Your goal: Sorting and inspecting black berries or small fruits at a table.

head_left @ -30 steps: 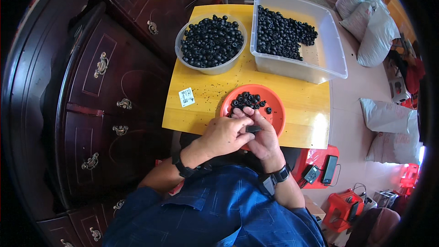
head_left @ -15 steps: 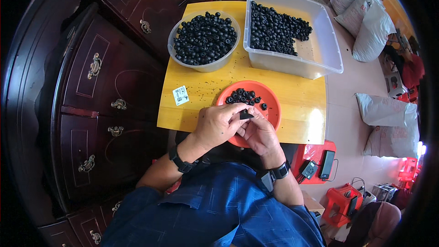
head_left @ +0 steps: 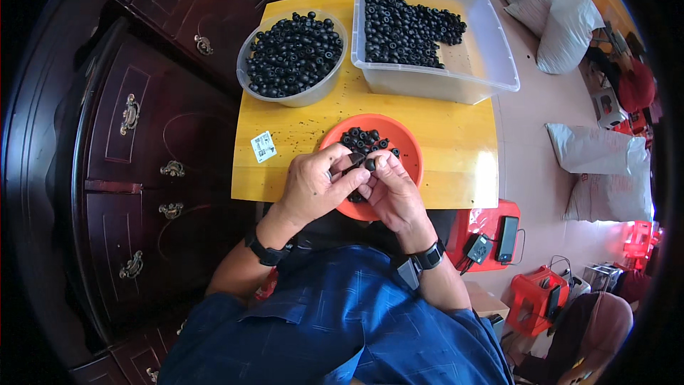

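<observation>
Counting: one left hand [head_left: 310, 184], one right hand [head_left: 397, 197], both bare; one round black piece [head_left: 370, 165] held; one dark object [head_left: 355, 160] right beside it, mostly covered by fingers, kind unclear; one red-orange dish [head_left: 407, 147] underneath; one round clear tub [head_left: 311, 95]; one rectangular clear bin [head_left: 427, 88]; one white label [head_left: 263, 147]; two black wristbands [head_left: 269, 250], one per wrist; all containers on one yellow tabletop [head_left: 459, 160]. Loose pieces [head_left: 362, 137] in dish: roughly a dozen or more, partly behind hands, no exact tally. Heaped pieces in tub, more bunched toward left side of bin, both too many to count.

Held piece: small, black, rounded, slightly glossy; similar to loose ones, several with round holes showing. Located above dish, near its middle. Right grip: thumb and fingertips pinched on black piece. Left grip: pinched around dark object
</observation>
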Available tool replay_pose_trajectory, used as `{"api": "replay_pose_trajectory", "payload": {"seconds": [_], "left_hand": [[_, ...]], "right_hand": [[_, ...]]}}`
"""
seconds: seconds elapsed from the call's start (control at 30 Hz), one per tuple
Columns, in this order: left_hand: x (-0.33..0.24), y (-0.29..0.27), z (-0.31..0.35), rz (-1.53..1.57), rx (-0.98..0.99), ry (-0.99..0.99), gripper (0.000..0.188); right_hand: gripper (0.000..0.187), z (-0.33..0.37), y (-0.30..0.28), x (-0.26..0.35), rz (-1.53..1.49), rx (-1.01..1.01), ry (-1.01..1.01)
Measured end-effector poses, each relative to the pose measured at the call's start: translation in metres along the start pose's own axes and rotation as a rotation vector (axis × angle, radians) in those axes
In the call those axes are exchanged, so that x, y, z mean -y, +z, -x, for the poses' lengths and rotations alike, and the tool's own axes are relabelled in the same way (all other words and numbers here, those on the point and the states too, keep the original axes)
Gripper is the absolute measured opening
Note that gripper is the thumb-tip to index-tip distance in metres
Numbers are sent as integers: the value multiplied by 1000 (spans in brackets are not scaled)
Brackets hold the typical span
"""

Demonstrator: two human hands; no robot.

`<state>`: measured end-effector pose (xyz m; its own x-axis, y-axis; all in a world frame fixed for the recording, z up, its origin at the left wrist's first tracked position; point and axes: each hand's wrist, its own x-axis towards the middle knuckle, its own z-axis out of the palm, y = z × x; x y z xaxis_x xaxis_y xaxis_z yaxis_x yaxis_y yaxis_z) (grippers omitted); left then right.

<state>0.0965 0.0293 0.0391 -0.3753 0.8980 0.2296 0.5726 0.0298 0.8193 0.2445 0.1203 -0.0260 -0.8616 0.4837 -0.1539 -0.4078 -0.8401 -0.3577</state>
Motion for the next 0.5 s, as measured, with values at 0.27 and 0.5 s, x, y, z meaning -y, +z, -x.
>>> {"api": "replay_pose_trajectory", "payload": {"seconds": [0.27,0.5], "left_hand": [[-9,-7,-5,-41,129,2,29],[-9,-3,-4,-198,148,58,39]], "right_hand": [[22,0,1,1,17,116,2],[24,2,2,2,39,132,0]]}}
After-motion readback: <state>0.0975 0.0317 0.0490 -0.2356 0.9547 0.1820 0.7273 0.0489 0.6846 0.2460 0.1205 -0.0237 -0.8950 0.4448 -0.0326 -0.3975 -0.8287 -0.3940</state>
